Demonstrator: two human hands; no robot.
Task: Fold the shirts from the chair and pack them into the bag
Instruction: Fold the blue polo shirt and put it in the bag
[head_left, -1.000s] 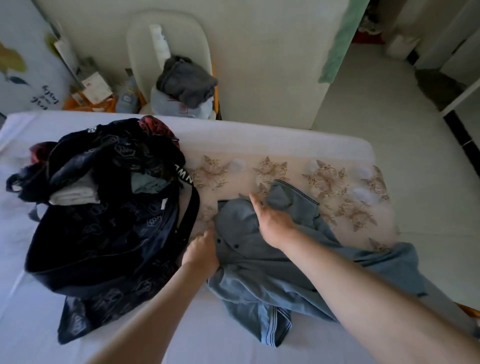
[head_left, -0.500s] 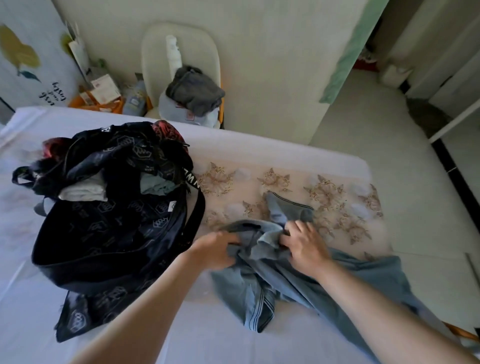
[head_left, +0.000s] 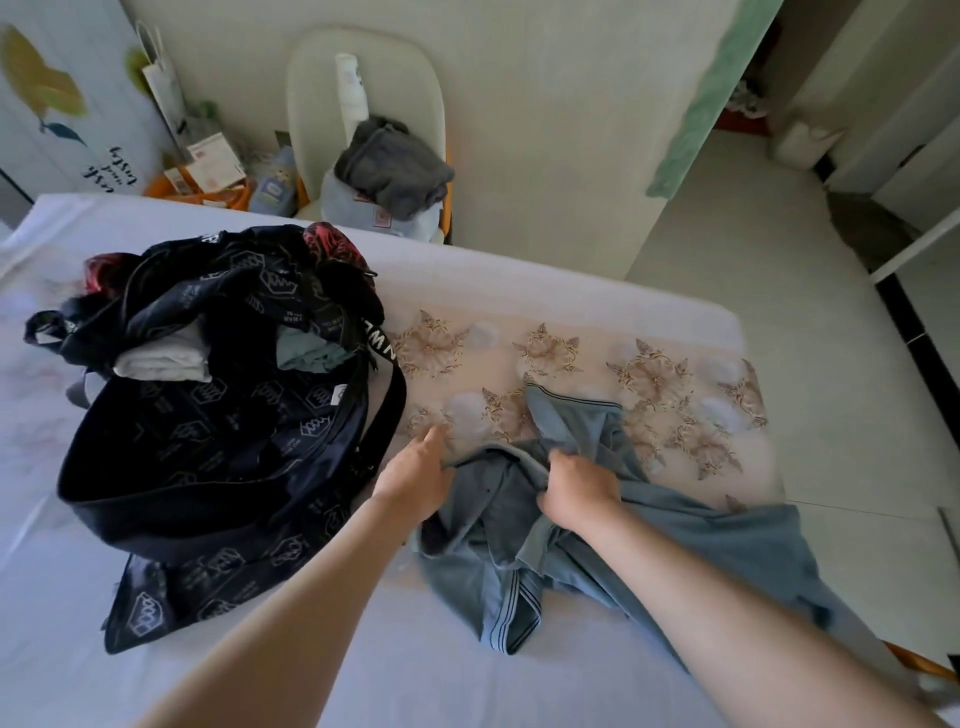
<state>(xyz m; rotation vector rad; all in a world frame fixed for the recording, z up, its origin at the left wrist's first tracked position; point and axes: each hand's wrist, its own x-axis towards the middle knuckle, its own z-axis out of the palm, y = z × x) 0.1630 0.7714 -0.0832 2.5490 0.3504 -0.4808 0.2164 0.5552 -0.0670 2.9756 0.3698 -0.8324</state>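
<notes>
- My right hand (head_left: 574, 493) is curled tight round a bunch of the blue-grey shirt (head_left: 727, 551) near its collar. I judge this grip is there to drag the cloth flat before a fold.
- My left hand (head_left: 415, 480) sits at the shirt's left edge with its fingers stretched forward over the bed (head_left: 363, 665). I cannot tell whether the thumb nips the cloth or only steadies it.
- The shirt lies rumpled on the bed just right of the bag (head_left: 208, 457). One striped hem is turned up toward me and the tail trails off to my right, so it is not yet folded.
- The bag stands open with its mouth facing up, close to the shirt, which I take to mean a short carry once the fold is done.
- A white folded piece (head_left: 161, 358) and a teal one (head_left: 306, 351) already sit inside it.
- The chair (head_left: 311, 78) behind the bed holds a grey garment (head_left: 395, 171) on top of a pale one (head_left: 343, 200), so I reckon the job is partway through.
- Next I would need both hands on the shoulders to spread the shirt. Bunched like this, it risks folding crooked.
</notes>
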